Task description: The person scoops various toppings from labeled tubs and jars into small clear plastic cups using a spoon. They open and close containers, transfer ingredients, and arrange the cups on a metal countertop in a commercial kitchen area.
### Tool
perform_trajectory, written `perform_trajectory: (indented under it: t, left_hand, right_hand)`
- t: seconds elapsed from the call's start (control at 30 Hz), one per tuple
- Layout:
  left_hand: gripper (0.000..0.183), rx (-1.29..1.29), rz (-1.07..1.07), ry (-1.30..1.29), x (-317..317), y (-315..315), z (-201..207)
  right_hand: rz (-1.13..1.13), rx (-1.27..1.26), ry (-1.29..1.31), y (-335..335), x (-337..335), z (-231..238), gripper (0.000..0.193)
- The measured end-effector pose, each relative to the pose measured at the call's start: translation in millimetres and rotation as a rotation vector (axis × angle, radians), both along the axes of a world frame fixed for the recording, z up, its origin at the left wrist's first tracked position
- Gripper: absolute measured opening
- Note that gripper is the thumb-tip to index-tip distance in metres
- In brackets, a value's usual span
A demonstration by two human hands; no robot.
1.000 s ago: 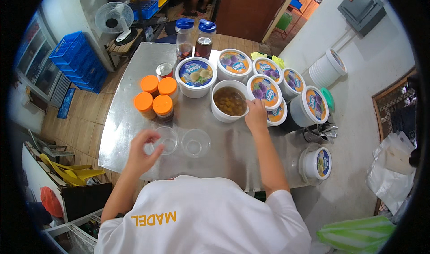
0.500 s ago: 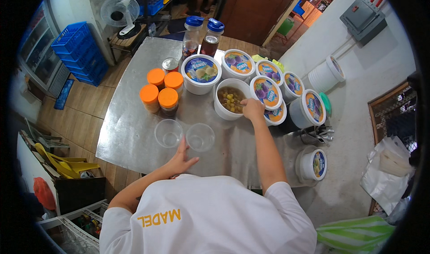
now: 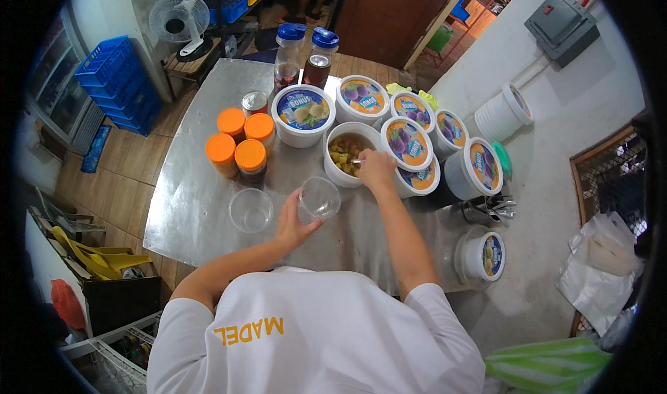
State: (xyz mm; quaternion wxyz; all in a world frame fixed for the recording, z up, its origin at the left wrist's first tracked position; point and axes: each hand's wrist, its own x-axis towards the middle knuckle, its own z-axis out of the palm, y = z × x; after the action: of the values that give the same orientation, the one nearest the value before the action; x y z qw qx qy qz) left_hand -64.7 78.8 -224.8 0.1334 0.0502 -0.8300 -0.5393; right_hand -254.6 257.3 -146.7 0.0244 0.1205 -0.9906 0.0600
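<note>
My left hand (image 3: 294, 222) grips a clear plastic cup (image 3: 319, 198) and holds it tilted just above the steel table (image 3: 187, 206). A second clear cup (image 3: 251, 210) stands upright on the table to its left. My right hand (image 3: 375, 169) is over an open white tub (image 3: 345, 156) of yellow-brown chunks, with its fingers closed on a spoon (image 3: 356, 162) that dips into the tub. The held cup is just in front of that tub.
Several orange-lidded jars (image 3: 240, 145) and a can (image 3: 254, 102) stand at the left. Several lidded white tubs (image 3: 408, 144) and two blue-capped bottles (image 3: 304, 55) ring the open tub. One more tub (image 3: 482, 256) sits at the table's right end. A fan (image 3: 180, 17) and blue crates (image 3: 114, 81) are beyond.
My left hand left the left cup, moved right and took hold of the right cup, lifting and tilting it. My right hand stayed at the open tub.
</note>
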Motion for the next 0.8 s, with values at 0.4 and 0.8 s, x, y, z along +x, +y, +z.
perform_trajectory:
  t: [0.4, 0.8]
  left_hand:
    - [0.092, 0.074, 0.051, -0.025, -16, 5, 14]
    - [0.092, 0.066, 0.111, -0.038, -19, 5, 12]
  right_hand:
    - [0.069, -0.416, 0.099, 23, 32, -2, 0.011]
    - [-0.064, -0.741, 0.01, 36, 39, -16, 0.018]
